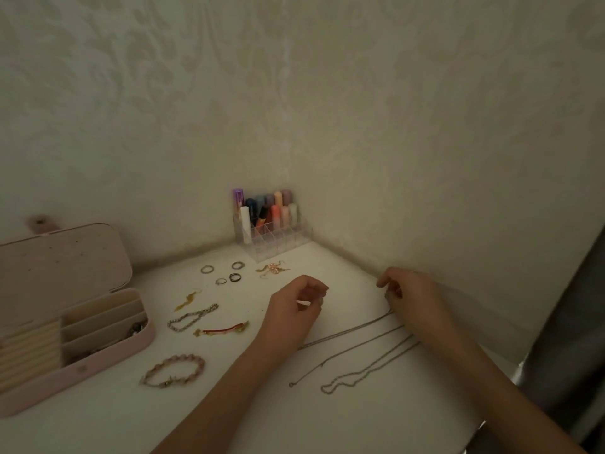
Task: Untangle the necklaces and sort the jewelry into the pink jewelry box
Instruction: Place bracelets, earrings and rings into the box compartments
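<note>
Several thin silver necklaces (pixel 357 355) lie fanned out on the white table, their upper ends gathered under my right hand (pixel 409 294), which pinches them near the wall. My left hand (pixel 294 309) hovers to their left with curled fingers; I cannot make out anything between them. The pink jewelry box (pixel 108 358) stands open at the left edge, with dividers and a few pieces inside. Between box and hands lie a pink bead bracelet (pixel 173 370), a silver chain bracelet (pixel 191 317), a red and gold bracelet (pixel 222 329), a gold earring (pixel 186 301) and several rings (pixel 226 273).
A clear organizer with lipsticks (pixel 268 221) stands in the far corner, a gold pearl ornament (pixel 271 268) just before it. Walls close the table at the back and right. The table's right front edge (pixel 491 417) drops off beside a dark surface.
</note>
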`<state>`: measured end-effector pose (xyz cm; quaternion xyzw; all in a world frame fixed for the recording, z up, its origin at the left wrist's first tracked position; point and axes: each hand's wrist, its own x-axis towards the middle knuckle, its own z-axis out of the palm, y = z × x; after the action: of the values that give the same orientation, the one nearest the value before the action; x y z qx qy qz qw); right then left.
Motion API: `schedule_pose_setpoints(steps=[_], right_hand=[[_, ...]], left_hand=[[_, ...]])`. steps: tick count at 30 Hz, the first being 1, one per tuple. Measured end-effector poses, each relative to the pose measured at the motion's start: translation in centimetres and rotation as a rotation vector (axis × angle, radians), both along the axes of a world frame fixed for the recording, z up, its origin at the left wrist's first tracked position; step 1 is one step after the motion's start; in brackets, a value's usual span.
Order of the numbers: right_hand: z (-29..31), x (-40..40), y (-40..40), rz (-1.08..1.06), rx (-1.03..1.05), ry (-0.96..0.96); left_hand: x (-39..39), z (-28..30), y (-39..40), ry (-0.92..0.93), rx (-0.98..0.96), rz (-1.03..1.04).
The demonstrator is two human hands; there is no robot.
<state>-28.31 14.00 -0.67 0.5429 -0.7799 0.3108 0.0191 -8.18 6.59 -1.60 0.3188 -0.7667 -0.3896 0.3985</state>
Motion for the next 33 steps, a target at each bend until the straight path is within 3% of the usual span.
schedule_pose_setpoints(steps=[4,8,10,15,27,33], right_hand=[[0.2,-0.3,-0.3,0.010,-0.079,-0.136],[0.7,0.4,-0.4,0.123,-0.180,-0.500],[1.3,1.6,-0.7,0.222,-0.206,-0.579],[2.0,5.0,-1.5,0.386,-0.205,-0.559],[2.0,7.4,-1.3,0.407,-0.406,-0.529],[1.0,7.6,-1.3,0.392,-0.386,-0.610]], left_hand=[[0.0,-0.1,-0.3,0.024,0.034,0.008],[-0.2,0.0,-0.3,0.071,0.102,-0.011],[-0.3,0.1,-0.4,0.107,0.174,-0.050],[-0.6,0.2,-0.1,0.195,0.334,-0.133],[0.0,1.1,-0.2,0.438,0.703,-0.227],[-0.1,1.1,-0.3,0.445,0.680,-0.239]])
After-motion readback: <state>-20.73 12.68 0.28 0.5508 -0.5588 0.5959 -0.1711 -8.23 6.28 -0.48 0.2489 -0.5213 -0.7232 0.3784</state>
